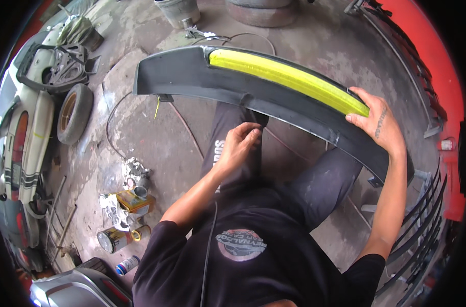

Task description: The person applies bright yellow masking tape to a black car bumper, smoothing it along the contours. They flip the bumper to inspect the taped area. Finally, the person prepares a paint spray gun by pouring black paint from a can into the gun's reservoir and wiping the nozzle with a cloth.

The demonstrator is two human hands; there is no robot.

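A long black car spoiler stretches across in front of me, tilted down toward the right. Bright yellow covering fills a long panel along its far side. My right hand grips the spoiler near its right end, the thumb on the yellow covering and the index finger at the far edge; its other fingers are mostly hidden. Just below the spoiler's near edge, apart from it, is my left hand. Its fingers are curled in with the thumb against them, and whatever they may hold cannot be made out.
Cans, a yellow-brown tin and a spray can stand or lie on the floor at left. Beyond are a loose wheel and car body parts. Black slatted parts line the right; a bucket and tires stand far ahead.
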